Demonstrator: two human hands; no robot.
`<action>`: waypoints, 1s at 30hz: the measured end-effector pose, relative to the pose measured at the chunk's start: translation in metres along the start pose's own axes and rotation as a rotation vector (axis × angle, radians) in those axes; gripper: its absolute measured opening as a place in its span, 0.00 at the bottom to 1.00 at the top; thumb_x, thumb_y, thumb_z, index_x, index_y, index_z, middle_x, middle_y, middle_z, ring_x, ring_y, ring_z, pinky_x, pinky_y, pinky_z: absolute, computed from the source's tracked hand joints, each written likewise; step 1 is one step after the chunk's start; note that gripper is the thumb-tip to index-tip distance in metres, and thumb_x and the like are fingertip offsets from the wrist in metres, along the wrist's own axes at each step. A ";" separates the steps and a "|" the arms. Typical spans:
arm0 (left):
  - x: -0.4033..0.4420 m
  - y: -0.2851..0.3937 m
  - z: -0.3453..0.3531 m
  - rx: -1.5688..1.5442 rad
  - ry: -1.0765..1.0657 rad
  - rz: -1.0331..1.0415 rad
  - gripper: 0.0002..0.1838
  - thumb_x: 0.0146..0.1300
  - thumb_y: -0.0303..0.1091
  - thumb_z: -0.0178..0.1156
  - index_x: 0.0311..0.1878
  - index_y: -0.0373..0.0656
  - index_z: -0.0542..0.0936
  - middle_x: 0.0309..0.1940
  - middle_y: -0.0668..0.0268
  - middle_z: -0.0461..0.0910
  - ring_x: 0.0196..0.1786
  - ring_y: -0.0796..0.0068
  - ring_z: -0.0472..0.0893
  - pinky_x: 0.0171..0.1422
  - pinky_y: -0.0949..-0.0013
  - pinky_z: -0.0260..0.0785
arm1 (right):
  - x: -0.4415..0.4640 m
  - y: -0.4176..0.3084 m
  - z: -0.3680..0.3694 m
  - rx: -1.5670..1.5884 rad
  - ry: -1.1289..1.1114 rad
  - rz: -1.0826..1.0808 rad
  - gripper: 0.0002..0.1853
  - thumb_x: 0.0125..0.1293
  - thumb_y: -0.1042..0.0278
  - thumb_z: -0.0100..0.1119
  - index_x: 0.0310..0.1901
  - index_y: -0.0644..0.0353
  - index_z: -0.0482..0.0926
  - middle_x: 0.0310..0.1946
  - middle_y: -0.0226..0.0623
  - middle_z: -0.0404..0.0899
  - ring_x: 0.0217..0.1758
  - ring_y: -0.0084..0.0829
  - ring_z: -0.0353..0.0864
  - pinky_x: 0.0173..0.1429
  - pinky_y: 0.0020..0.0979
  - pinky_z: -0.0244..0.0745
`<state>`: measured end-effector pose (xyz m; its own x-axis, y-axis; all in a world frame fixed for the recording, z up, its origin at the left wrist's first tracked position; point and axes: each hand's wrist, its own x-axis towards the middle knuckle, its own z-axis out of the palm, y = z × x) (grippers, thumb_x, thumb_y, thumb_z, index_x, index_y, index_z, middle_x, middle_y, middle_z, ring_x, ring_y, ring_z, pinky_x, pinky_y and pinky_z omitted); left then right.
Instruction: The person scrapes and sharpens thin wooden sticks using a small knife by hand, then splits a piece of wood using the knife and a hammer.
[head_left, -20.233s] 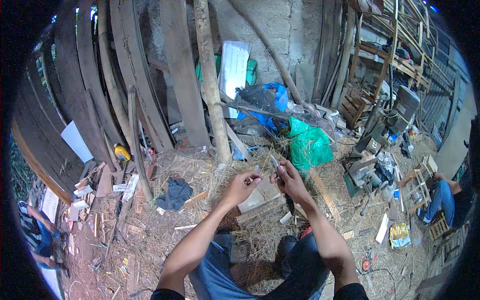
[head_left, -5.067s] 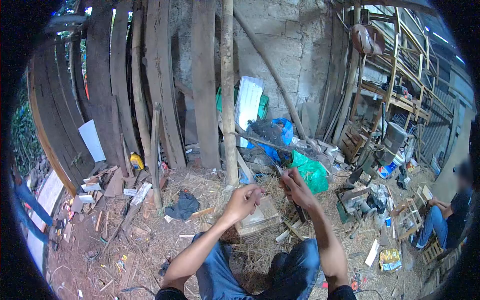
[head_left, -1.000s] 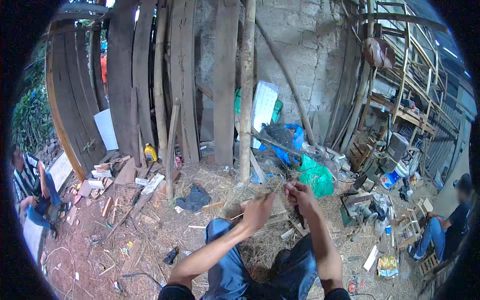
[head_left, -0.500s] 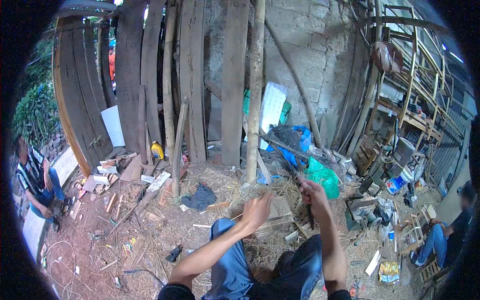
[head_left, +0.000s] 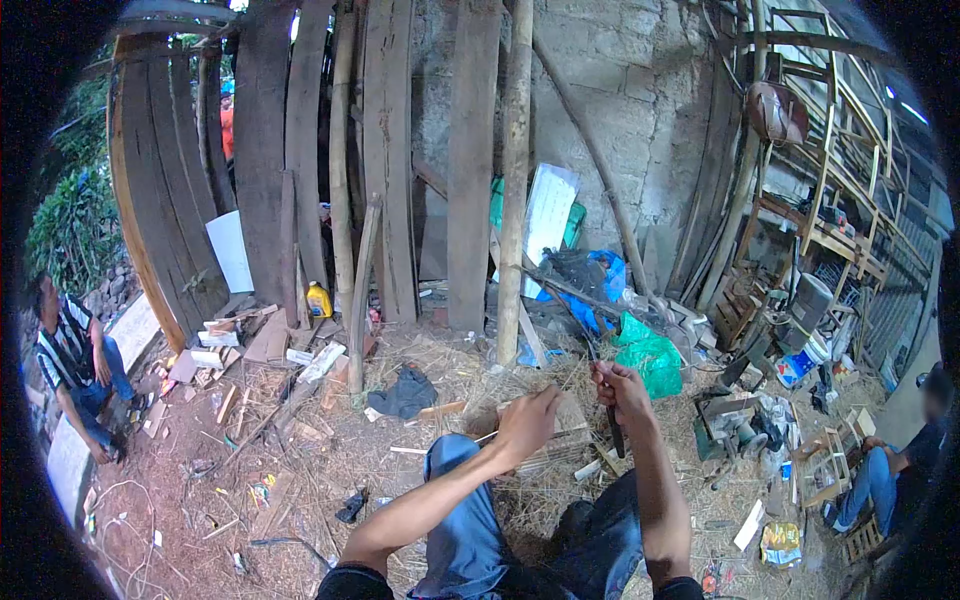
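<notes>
Right grip (head_left: 622, 392) closed round a dark-handled knife (head_left: 616, 436), raised above the knees; left grip (head_left: 528, 427) beside it, fingers curled shut, any contents hidden; work seems under way, though what is done or left I cannot tell; below, a straw-strewn dirt floor (head_left: 400, 352); beyond, green plastic bag (head_left: 650, 360), upright planks (head_left: 473, 170), block wall (head_left: 610, 90)
</notes>
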<state>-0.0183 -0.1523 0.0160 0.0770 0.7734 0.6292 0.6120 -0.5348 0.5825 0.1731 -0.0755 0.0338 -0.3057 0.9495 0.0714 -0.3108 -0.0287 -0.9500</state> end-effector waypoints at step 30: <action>0.008 -0.021 -0.009 -0.254 -0.133 -0.166 0.08 0.64 0.32 0.54 0.41 0.40 0.78 0.29 0.53 0.81 0.31 0.60 0.80 0.36 0.62 0.68 | -0.016 -0.024 0.014 -0.063 0.085 -0.116 0.06 0.65 0.69 0.54 0.33 0.60 0.77 0.20 0.23 0.70 0.16 0.14 0.59 0.20 0.18 0.50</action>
<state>-0.0374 -0.1381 0.0139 0.1049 0.8860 0.4518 0.4103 -0.4523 0.7919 0.1731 -0.0944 0.0596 -0.1926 0.9684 0.1587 -0.2820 0.1003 -0.9542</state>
